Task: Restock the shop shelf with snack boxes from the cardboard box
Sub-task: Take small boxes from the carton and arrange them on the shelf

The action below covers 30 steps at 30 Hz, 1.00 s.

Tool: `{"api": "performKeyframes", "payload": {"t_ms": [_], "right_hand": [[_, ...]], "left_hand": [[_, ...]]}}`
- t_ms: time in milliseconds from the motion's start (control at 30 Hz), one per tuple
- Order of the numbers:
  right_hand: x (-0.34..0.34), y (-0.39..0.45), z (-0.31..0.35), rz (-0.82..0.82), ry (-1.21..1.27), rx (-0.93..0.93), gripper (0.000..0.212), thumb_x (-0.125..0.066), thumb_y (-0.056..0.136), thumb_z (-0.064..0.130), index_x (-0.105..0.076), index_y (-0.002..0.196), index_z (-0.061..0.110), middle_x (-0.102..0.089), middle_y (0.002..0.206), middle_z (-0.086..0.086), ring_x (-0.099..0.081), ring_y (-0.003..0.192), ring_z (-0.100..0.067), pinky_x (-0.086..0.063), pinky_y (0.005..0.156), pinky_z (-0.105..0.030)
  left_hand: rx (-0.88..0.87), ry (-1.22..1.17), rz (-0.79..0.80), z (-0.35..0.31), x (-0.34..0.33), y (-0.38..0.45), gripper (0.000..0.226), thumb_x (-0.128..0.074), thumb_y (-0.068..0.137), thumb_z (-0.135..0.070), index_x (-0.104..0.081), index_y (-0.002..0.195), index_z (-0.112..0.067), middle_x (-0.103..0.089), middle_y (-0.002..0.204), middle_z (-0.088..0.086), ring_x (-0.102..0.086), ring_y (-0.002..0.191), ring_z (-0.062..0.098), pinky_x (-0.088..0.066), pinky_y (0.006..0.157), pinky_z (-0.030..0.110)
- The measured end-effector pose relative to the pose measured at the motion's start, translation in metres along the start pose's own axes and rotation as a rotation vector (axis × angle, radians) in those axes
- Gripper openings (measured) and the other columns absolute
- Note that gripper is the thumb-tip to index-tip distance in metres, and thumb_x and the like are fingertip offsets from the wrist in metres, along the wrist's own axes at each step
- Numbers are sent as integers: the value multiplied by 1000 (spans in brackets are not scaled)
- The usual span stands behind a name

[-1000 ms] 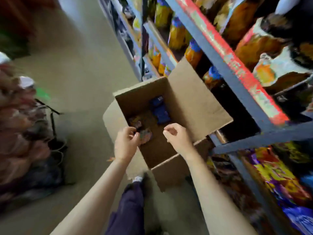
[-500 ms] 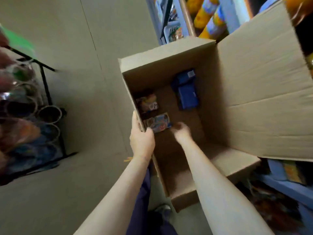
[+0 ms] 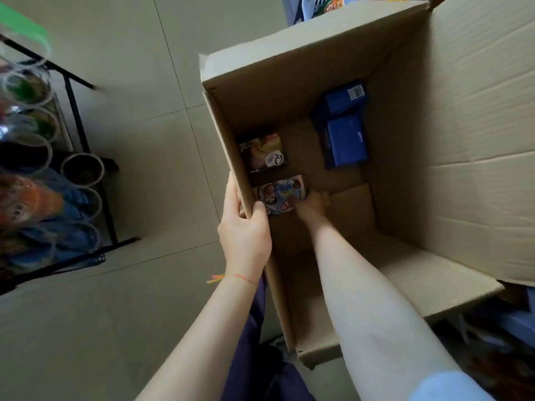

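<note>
Lying flat, seemingly crosswise: snack box (image 3: 282, 198)

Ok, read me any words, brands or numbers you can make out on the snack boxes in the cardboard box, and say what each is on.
Nothing can be read with certainty.
Colourful snack box by the right hand: cartoon print and a red round mark, lettering blurred.
Pale snack box: a white emblem, unreadable.
Upper blue box: a white barcode label, digits too small.
Lower blue box: faint white mark, unreadable.
Cardboard box: no print visible.
</note>
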State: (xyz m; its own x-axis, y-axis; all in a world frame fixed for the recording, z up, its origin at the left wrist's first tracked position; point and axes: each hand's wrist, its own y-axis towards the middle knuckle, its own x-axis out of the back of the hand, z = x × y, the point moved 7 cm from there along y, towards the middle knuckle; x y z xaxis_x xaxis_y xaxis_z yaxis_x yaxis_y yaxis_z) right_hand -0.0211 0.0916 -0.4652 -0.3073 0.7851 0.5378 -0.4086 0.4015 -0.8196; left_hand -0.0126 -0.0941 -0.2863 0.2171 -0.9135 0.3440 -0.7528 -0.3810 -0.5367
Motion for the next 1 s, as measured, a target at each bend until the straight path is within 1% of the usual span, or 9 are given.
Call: {"api": "performKeyframes", "payload": {"t_ms": [100,200,300,367,467,567,733,867,1000], "right_hand": [[11,-4,4,-40,33,51,52,-68,91,35,-53,133,8,-45,139,-16,-38,135,-31,-35,110,-41],[14,-24,11,44,273,119,48,-74,88,19,-52,129,7,-57,127,-10,-55,111,-19,-44,89,-28],[44,-57,14,-20,370,174,47,-76,86,23,-54,126,15,-60,124,-4,-59,109,-19,-50,86,-32],[78,-86,12,-102,442,225,41,-76,85,27,-56,121,20,-63,115,0,-64,102,-16,-53,77,-27],[140,-142,-2,-218,616,324,31,-77,85,29,-60,110,21,-70,101,4,-69,84,-6,-53,63,-19],[196,-210,-25,-269,864,396,20,-77,85,29,-62,97,23,-74,93,3,-72,79,-7,-56,63,-25],[274,-335,-90,-310,1183,558,19,-71,89,31,-68,100,15,-76,94,-4,-72,83,-15,-54,62,-26],[322,-449,-158,-391,1229,708,32,-65,92,39,-69,110,13,-76,101,-7,-72,92,-22,-53,65,-29],[360,-562,-220,-466,1182,933,12,-58,98,26,-66,105,19,-77,98,5,-72,94,-12,-51,71,-26]], "left_hand": [[8,1,-24,1,-3,0,61,-54,95,-5,-44,149,-31,-63,125,-20,-55,94,-26,-35,80,-5],[9,32,-12,1,-4,1,61,-54,96,-6,-41,150,-32,-59,120,-28,-56,94,-24,-35,80,-5],[-20,157,49,-11,0,-2,68,-57,97,-17,-26,156,-29,-49,145,-14,-50,126,2,-33,99,9],[-106,281,59,-27,4,-12,80,-61,96,-22,-12,159,-18,-27,162,2,-25,147,17,-18,112,19],[-321,366,-7,-69,10,-47,80,-64,94,-25,-17,157,-8,-18,163,13,-13,151,25,-9,119,27],[-434,262,49,-114,2,-97,74,-66,94,-29,-26,154,-11,-23,161,11,-18,149,22,-16,119,27],[-246,-192,382,-162,-10,-209,75,-71,90,-36,-32,152,-21,-54,142,7,-57,124,16,-47,106,35],[-349,-359,615,-191,-3,-332,39,-66,94,-30,-59,129,-14,-74,110,12,-71,101,29,-56,90,46],[-463,-510,756,-212,10,-443,30,-62,97,-23,-62,123,-8,-73,109,16,-70,87,22,-57,70,31]]}}
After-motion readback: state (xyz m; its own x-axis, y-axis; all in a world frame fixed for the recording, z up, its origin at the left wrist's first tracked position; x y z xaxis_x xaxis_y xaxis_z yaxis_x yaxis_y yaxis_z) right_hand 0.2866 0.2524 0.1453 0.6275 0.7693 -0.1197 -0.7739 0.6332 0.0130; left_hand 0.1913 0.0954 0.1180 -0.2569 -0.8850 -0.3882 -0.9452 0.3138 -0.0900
